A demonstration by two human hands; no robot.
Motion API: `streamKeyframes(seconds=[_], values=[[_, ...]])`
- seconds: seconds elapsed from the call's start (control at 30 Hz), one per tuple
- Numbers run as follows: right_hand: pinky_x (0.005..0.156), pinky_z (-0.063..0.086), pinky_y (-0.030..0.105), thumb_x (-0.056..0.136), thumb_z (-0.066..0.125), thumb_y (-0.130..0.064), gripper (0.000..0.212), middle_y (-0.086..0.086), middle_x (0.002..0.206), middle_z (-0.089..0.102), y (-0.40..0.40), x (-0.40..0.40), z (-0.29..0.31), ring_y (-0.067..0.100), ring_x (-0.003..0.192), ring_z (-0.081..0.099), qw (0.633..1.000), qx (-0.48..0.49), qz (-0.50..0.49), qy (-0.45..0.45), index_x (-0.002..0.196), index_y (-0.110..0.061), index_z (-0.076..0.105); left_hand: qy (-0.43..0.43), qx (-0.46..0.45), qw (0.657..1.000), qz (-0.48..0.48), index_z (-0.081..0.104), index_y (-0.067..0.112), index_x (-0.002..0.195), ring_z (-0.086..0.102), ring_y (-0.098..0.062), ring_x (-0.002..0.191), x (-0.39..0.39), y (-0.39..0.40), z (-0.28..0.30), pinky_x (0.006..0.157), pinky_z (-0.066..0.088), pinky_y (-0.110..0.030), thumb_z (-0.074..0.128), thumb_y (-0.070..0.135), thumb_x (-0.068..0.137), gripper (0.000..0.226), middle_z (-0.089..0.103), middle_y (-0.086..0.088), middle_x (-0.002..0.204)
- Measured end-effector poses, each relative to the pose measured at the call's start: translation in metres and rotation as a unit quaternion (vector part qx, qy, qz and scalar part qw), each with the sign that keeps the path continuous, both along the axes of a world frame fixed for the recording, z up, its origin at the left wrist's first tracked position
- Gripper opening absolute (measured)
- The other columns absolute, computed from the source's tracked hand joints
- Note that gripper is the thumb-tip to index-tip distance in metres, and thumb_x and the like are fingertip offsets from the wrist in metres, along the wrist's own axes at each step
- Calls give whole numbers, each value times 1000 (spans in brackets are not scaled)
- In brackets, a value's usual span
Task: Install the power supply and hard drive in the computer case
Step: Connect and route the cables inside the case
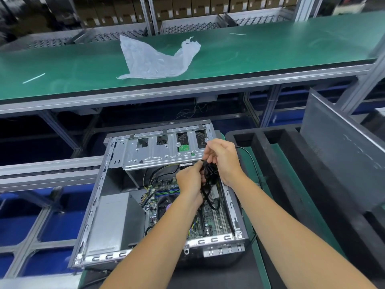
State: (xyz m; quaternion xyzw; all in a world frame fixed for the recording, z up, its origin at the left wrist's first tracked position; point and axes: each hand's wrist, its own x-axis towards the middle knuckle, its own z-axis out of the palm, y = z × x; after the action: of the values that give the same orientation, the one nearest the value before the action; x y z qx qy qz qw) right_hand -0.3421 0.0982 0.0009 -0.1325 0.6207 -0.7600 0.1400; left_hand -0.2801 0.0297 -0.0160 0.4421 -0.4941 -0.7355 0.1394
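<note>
At far left, blue bins [12,224] sit low behind a grey aluminium frame [41,170], and a thin pale strip [33,78] lies on the green counter [73,65] that runs across the upper view. Behind that counter, cardboard boxes [125,11] stand in a row on a shelf; their labels are too blurred to read.

Near the middle of the green counter lies a crumpled clear plastic bag [154,59]. Below it the open computer case [116,205] rests on its side on a lower, dark-and-green counter [256,263]. Inside the case at lower left sits the grey power supply [112,222], against the case's left wall. To its right is the green motherboard [210,222]. Across the far end of the case spans the metal drive cage [158,151], and a hard drive [183,142] shows through its openings, with a green circuit board visible. A small white label just below the cage cannot be read.

Above the motherboard, the left hand [187,180] has its grip clenched on a bundle of black cables [208,184], pinching it near the top. The right hand [220,157] grips the same bundle from the other side, fingers curled around it, just in front of the cage's right end.

Right of the case stand a black foam tray [277,163] and a grey side panel [343,147] propped upright.
</note>
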Motion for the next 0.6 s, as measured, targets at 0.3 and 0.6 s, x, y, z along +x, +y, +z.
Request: streamKeyframes(seconds=[0.3, 0.6], values=[[50, 41, 14, 91, 51, -3, 34, 9, 58, 60, -1, -4, -2, 8, 48, 50, 1000, 2, 1, -4, 59, -7, 62, -14, -7, 1000, 1, 56, 6, 61, 44, -13, 42, 2, 1, -2, 44, 36, -21, 62, 3, 84, 23, 53, -5, 54], [51, 41, 15, 93, 50, -4, 32, 7, 59, 60, -1, -4, 1, 9, 51, 49, 1000, 26, 5, 3, 62, -4, 61, -23, -71, 997, -13, 56, 5, 67, 38, -17, 55, -1, 0, -9, 54, 34, -25, 61, 13, 91, 26, 46, -6, 63]])
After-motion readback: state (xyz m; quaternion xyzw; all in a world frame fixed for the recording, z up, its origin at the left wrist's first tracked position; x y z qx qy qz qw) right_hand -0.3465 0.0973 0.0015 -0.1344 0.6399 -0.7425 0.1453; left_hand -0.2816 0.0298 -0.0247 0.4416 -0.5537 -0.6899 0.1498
